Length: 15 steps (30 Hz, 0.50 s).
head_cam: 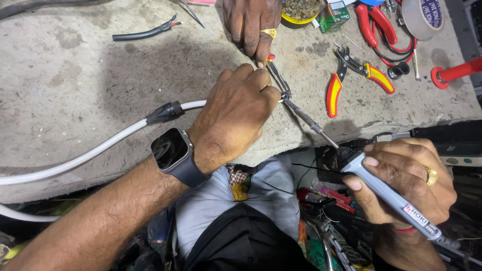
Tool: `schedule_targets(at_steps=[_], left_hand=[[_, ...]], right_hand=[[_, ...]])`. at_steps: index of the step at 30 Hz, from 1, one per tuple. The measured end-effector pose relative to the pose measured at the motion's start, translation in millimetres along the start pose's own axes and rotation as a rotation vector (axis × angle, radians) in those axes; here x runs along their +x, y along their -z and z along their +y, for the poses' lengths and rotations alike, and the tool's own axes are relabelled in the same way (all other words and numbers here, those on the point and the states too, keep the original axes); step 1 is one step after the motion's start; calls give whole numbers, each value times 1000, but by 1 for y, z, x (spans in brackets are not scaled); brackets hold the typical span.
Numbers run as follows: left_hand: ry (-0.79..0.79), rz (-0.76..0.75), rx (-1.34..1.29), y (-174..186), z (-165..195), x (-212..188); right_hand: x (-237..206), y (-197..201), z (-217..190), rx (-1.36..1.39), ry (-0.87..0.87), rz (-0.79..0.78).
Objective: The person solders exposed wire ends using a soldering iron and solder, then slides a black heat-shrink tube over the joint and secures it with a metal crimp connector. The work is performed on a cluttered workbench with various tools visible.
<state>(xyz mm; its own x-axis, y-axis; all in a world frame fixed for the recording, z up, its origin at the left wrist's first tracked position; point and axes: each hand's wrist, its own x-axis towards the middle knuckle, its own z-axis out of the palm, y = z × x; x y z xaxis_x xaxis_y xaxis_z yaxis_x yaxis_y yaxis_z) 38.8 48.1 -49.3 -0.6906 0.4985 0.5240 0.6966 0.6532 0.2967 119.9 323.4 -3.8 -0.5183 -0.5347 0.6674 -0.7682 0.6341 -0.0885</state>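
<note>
My left hand (236, 113), with a dark smartwatch on the wrist, rests on the rough grey bench and pinches the end of a white cable (90, 150) that has a black collar. My right hand (406, 183) grips the grey handle of a soldering iron (351, 163); its metal tip points up-left and meets the cable end by my left fingertips. Another person's hand (253, 22), wearing a gold ring, reaches in from the top and steadies slim tweezers (277, 76) at the same joint.
Red-and-yellow pliers (351, 75) lie open to the right of the joint. Red-handled cutters (374, 25), a tape roll (424, 17), a yellow tin (301, 10) and a small green box sit at top right. A short black wire (143, 32) lies top left. Cluttered tools fill the space below the bench edge.
</note>
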Motion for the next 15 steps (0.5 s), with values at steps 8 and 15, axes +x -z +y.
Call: schedule_targets(at_steps=[8,15], left_hand=[[-11,-32,104,-6,5,4],[-61,12,186,-11,11,7]], right_hand=[[-20,1,14,46,-19,47],[-13,4,16,57,-24,32]])
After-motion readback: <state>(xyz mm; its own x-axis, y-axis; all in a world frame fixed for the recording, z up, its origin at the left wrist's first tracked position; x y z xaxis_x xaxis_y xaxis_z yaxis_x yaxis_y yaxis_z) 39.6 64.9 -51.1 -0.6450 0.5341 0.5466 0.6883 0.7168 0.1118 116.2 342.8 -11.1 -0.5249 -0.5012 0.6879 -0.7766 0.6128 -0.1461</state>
